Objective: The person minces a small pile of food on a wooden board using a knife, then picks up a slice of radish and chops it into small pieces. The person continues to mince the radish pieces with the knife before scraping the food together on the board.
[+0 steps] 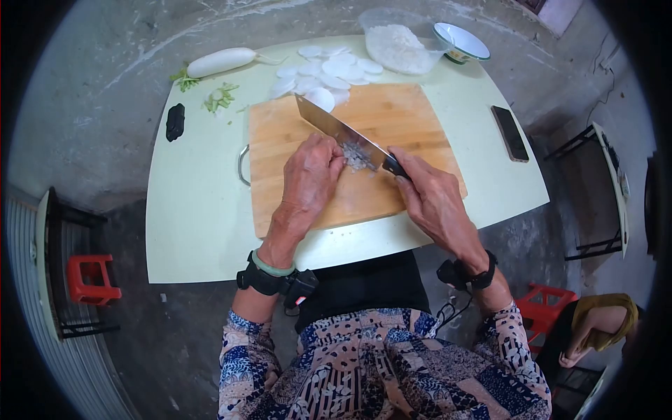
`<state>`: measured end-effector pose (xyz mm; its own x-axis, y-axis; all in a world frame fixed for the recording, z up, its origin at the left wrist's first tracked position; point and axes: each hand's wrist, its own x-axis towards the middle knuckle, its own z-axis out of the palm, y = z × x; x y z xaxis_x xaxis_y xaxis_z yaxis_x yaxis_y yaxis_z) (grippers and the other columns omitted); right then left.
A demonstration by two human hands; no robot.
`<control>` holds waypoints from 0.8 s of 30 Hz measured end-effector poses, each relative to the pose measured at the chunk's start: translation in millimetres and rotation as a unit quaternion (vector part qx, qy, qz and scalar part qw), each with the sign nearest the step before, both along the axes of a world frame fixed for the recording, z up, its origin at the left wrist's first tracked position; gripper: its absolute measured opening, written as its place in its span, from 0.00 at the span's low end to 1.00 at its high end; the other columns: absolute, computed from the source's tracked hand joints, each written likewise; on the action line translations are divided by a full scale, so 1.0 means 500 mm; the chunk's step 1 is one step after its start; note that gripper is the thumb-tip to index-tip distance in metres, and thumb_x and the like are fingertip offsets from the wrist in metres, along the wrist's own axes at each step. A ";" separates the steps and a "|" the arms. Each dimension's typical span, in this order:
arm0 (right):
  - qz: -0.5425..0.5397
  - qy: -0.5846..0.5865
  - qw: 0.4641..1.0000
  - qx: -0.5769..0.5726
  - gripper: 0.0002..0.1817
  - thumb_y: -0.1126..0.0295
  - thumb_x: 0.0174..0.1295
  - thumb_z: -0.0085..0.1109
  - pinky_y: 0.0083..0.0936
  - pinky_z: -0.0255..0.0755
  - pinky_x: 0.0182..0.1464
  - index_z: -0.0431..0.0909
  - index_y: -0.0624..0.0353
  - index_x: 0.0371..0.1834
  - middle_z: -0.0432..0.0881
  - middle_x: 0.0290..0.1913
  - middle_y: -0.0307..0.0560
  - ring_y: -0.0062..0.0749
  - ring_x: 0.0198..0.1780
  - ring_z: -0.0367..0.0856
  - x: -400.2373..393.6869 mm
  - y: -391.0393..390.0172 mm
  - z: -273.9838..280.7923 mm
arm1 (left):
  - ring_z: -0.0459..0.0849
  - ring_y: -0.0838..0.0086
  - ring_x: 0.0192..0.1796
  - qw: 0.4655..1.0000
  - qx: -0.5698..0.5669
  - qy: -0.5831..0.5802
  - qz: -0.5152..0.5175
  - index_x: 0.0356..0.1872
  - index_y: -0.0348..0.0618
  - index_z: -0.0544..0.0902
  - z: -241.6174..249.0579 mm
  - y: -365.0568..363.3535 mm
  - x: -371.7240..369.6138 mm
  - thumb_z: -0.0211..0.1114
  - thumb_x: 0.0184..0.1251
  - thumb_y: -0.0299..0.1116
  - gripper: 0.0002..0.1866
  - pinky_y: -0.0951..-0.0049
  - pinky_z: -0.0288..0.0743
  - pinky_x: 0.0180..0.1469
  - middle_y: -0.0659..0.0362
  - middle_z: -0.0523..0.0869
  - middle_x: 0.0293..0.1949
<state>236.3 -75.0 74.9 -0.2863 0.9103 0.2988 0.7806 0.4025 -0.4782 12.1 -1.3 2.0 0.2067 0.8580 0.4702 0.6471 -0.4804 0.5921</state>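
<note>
1. Nearest you, patterned sleeves [248,364] are covering your upper forearms, and black straps [264,281] are circling both wrists.
2. Your right hand [432,197] is closing firmly around the black handle of a broad knife [339,130], thumb and fingers wrapping it at the board's right side.
3. Your left hand [312,171] is curling inward, fingers tucked under, just beside the blade; whether it is pinching anything you cannot tell from this view.
4. The knife is slanting from your right hand up toward the far left, its blade passing beyond your left knuckles.
5. Small, pale chopped pieces [356,157] are lying in a loose heap between your hands, close against the blade.
6. All this is sitting on a wooden cutting board [413,115], which is resting on a pale table [199,203].
7. Off to the right, a phone [510,133] is lying near the table edge; at the left, a small black object [176,122] is lying.
8. Beyond the board, thin white slices [341,66] are overlapping in a pile, some reaching its far edge.
9. Farther left, leafy green scraps [221,97] and a whole white radish [222,62] are lying.
10. Farther right, a clear container [414,68] is holding white powder [395,43], beside a tilted bowl [462,40].
</note>
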 end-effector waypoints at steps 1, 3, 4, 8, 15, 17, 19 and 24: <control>0.004 0.009 1.000 0.014 0.26 0.77 0.72 0.64 0.49 0.82 0.46 0.76 0.59 0.74 0.88 0.50 0.61 0.61 0.46 0.89 0.000 -0.002 0.002 | 0.89 0.56 0.39 1.000 0.000 0.000 0.002 0.39 0.37 0.86 0.000 0.002 -0.002 0.77 0.66 0.23 0.07 0.58 0.83 0.43 0.50 0.87 0.37; 0.009 0.017 0.999 0.027 0.27 0.77 0.72 0.64 0.49 0.82 0.46 0.76 0.58 0.74 0.88 0.50 0.60 0.61 0.46 0.89 -0.003 -0.006 0.003 | 0.87 0.51 0.44 0.998 -0.042 -0.048 0.007 0.40 0.41 0.84 -0.001 0.004 -0.004 0.75 0.68 0.27 0.07 0.50 0.81 0.47 0.51 0.85 0.38; 0.008 0.022 0.999 0.032 0.27 0.77 0.72 0.64 0.49 0.82 0.46 0.76 0.58 0.75 0.88 0.50 0.60 0.61 0.46 0.89 -0.007 -0.006 0.003 | 0.87 0.51 0.44 0.998 -0.043 -0.048 0.009 0.40 0.41 0.84 0.002 0.006 -0.004 0.75 0.68 0.27 0.07 0.50 0.81 0.47 0.51 0.85 0.38; 0.004 0.009 1.000 0.019 0.27 0.76 0.72 0.64 0.49 0.82 0.46 0.75 0.58 0.75 0.88 0.49 0.60 0.62 0.46 0.89 -0.008 0.002 -0.004 | 0.88 0.52 0.38 0.993 -0.054 -0.099 0.013 0.40 0.40 0.84 0.019 0.005 -0.008 0.72 0.71 0.27 0.05 0.52 0.81 0.44 0.50 0.86 0.35; -0.016 0.008 1.000 0.015 0.25 0.76 0.72 0.64 0.49 0.82 0.47 0.77 0.59 0.73 0.88 0.50 0.61 0.62 0.47 0.89 -0.016 -0.001 -0.003 | 0.88 0.63 0.33 0.981 -0.091 -0.170 0.001 0.42 0.38 0.85 0.038 0.008 -0.016 0.71 0.70 0.25 0.04 0.61 0.82 0.41 0.52 0.87 0.32; -0.004 0.025 1.000 0.009 0.25 0.76 0.72 0.64 0.49 0.82 0.47 0.77 0.60 0.72 0.88 0.50 0.62 0.62 0.48 0.89 -0.014 0.001 0.006 | 0.87 0.65 0.32 0.983 -0.080 -0.163 0.001 0.42 0.38 0.86 0.041 0.009 -0.018 0.71 0.69 0.25 0.04 0.63 0.82 0.41 0.54 0.87 0.32; -0.002 0.040 0.999 0.030 0.25 0.76 0.72 0.64 0.49 0.82 0.48 0.77 0.60 0.72 0.88 0.50 0.62 0.62 0.48 0.89 -0.022 -0.006 0.006 | 0.86 0.67 0.32 0.985 -0.070 -0.156 0.003 0.43 0.39 0.86 0.046 0.006 -0.020 0.71 0.69 0.24 0.05 0.65 0.82 0.40 0.55 0.87 0.32; 0.009 0.025 1.000 0.010 0.26 0.77 0.72 0.64 0.50 0.82 0.48 0.76 0.62 0.73 0.88 0.51 0.63 0.63 0.47 0.89 -0.031 0.004 -0.011 | 0.82 0.75 0.30 0.978 -0.048 -0.200 0.017 0.41 0.39 0.86 0.074 0.000 -0.016 0.73 0.72 0.27 0.05 0.71 0.79 0.37 0.59 0.85 0.31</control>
